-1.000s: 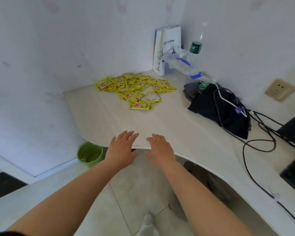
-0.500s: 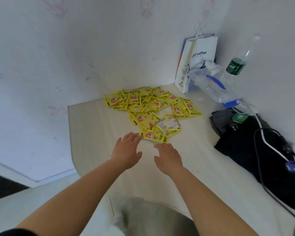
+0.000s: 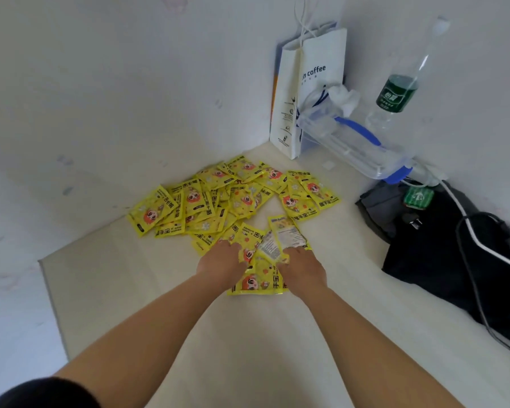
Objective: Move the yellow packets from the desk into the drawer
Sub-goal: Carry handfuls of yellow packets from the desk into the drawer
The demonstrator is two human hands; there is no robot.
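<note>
On the pale counter [image 3: 124, 293], back toward the wall corner, yellow packets [image 3: 206, 201] lie in a loose overlapping heap. Most are face up with a cartoon face; a couple nearest the person show a white printed back. Both hands are at the near edge of the heap. Left hand [image 3: 220, 263] is palm down, fingers [image 3: 233, 250] bent onto the front packets, tips tucked into them. Right hand [image 3: 304, 270] is just beside it, fingers [image 3: 290, 256] curled over the white-backed packets. One packet is crumpled up between the two hands; another lies flat by the wrists, partly covered. Both hands grip packets; can't tell whether any is off the counter. Rest of the heap is untouched, fanning left and back to the corner.

White paper bag [image 3: 315, 92] with "coffee" print stands upright in the corner, just behind the heap. Clear bottle [image 3: 396, 95] with green label stands upright against the right wall. Clear jug [image 3: 354, 145] with blue handle lies on its side between bag and bottle, tilted down to the right. Black bag [image 3: 442, 254] is slumped on the counter at right, well apart from the heap. White cable [image 3: 465, 214] and black cable [image 3: 459, 245] run over it, with a small green tag [image 3: 418, 197] at its top. Dark sleeve [image 3: 42, 393] shows at bottom left, on the left arm.
</note>
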